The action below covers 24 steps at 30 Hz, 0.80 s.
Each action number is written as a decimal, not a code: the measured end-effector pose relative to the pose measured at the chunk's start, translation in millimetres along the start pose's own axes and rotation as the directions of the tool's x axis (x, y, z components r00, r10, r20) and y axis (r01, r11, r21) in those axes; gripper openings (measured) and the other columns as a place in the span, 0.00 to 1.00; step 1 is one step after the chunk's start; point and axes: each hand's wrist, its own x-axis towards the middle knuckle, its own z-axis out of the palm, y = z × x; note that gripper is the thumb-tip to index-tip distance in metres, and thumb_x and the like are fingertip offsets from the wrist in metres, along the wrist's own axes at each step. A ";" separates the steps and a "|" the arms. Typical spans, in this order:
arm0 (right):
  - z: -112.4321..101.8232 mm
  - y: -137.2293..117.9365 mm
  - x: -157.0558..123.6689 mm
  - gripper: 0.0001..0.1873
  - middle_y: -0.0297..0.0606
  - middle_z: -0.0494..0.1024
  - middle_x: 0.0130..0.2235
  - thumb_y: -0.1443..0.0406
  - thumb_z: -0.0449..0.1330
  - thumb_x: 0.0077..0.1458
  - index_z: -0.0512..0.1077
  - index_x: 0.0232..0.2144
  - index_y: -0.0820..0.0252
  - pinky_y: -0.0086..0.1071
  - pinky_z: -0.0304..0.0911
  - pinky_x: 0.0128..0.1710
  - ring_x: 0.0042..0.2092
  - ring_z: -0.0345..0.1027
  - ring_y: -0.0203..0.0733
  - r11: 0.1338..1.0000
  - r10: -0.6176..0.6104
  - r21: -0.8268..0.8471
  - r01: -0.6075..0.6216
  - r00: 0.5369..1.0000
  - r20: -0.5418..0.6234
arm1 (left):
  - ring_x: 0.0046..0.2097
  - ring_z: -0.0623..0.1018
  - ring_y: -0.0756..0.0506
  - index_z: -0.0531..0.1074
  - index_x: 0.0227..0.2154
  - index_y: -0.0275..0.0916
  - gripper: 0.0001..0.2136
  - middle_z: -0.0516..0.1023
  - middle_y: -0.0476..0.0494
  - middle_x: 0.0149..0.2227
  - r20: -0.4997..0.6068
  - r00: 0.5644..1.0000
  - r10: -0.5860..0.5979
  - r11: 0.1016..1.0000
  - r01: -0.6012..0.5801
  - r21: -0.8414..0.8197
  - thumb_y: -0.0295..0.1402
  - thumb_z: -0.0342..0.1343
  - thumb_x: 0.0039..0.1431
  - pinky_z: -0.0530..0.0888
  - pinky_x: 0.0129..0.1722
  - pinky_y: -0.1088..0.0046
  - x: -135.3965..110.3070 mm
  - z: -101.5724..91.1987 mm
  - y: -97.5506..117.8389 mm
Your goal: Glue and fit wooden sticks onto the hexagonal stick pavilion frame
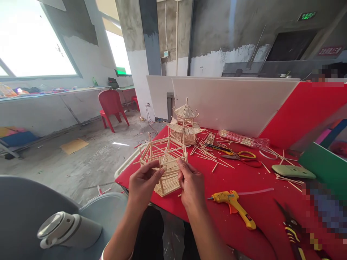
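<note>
A six-sided open frame of thin wooden sticks (168,142) stands at the near left of the red table, its floor laid with parallel sticks. At its near side, my left hand (145,180) is closed, thumb and index finger pinching a wooden stick by a front post. My right hand (191,180) is closed too, thumb and finger pinching a stick at the right front corner. Fingers partly cover both grips, so I cannot tell whether it is the same stick. Just behind the frame rises a tiered stick pagoda (185,124) with a pointed roof.
On the red table (195,216) lie a yellow glue gun (234,207), loose sticks (207,150), scissors (241,156), a bagged stick bundle (241,138), a green case (292,171) and pliers (291,227). A grey flask (70,229) lies at left. Another person is partly visible at far right.
</note>
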 end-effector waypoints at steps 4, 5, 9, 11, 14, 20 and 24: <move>0.5 0.0 -0.9 0.24 0.23 0.56 0.17 0.52 0.73 0.39 0.65 0.14 0.59 0.26 0.44 0.20 0.21 0.47 0.28 0.999 -0.037 -0.033 0.037 0.999 0.005 | 0.27 0.73 0.52 0.82 0.36 0.36 0.20 0.80 0.46 0.26 -0.015 1.000 0.010 1.000 -0.010 -0.006 0.37 0.75 0.38 0.71 0.26 0.79 0.7 1.0 -2.5; 0.6 0.0 -1.0 0.25 0.24 0.56 0.17 0.51 0.72 0.39 0.65 0.14 0.59 0.26 0.44 0.20 0.21 0.47 0.29 0.998 -0.041 -0.040 0.041 0.999 0.005 | 0.26 0.73 0.52 0.82 0.36 0.36 0.20 0.80 0.46 0.25 -0.021 1.000 0.010 1.000 -0.010 -0.009 0.38 0.75 0.37 0.70 0.25 0.79 0.9 1.8 -2.4; 1.4 0.8 -1.1 0.25 0.25 0.57 0.17 0.50 0.72 0.40 0.66 0.15 0.59 0.26 0.46 0.20 0.22 0.48 0.29 0.998 -0.051 -0.046 0.051 0.999 0.003 | 0.24 0.70 0.53 0.82 0.34 0.36 0.19 0.79 0.47 0.23 -0.039 0.999 0.022 1.000 -0.022 -0.008 0.39 0.75 0.37 0.68 0.23 0.79 1.2 4.9 -0.3; 1.9 1.4 -0.9 0.24 0.25 0.58 0.18 0.50 0.72 0.40 0.67 0.16 0.60 0.26 0.46 0.20 0.22 0.48 0.29 0.998 -0.047 -0.036 0.047 0.999 -0.002 | 0.23 0.69 0.54 0.82 0.33 0.35 0.19 0.78 0.48 0.21 -0.042 0.999 0.030 1.000 -0.030 0.000 0.39 0.75 0.37 0.66 0.22 0.79 1.3 5.9 0.6; 2.8 1.7 -0.5 0.24 0.24 0.57 0.18 0.51 0.73 0.39 0.67 0.16 0.60 0.25 0.45 0.20 0.23 0.47 0.28 0.999 -0.038 -0.007 0.038 0.999 -0.009 | 0.22 0.68 0.54 0.82 0.32 0.35 0.19 0.77 0.49 0.20 -0.062 0.997 0.036 0.999 -0.036 0.011 0.40 0.75 0.36 0.65 0.21 0.79 1.2 6.7 0.7; 4.1 1.7 -0.4 0.22 0.24 0.57 0.17 0.53 0.74 0.38 0.68 0.17 0.61 0.24 0.43 0.19 0.22 0.47 0.28 1.000 -0.019 0.016 0.019 1.000 -0.013 | 0.22 0.67 0.55 0.82 0.33 0.35 0.20 0.75 0.50 0.19 -0.076 0.996 0.044 0.998 -0.041 0.036 0.41 0.74 0.37 0.65 0.21 0.79 2.0 6.5 -2.7; 3.7 2.9 0.2 0.22 0.23 0.57 0.17 0.53 0.73 0.39 0.68 0.16 0.61 0.25 0.42 0.19 0.21 0.46 0.27 0.999 -0.029 0.013 0.030 0.999 -0.017 | 0.22 0.67 0.55 0.82 0.33 0.35 0.20 0.74 0.50 0.19 -0.074 0.996 0.056 0.997 -0.052 0.052 0.42 0.74 0.38 0.65 0.21 0.80 2.4 5.9 -4.5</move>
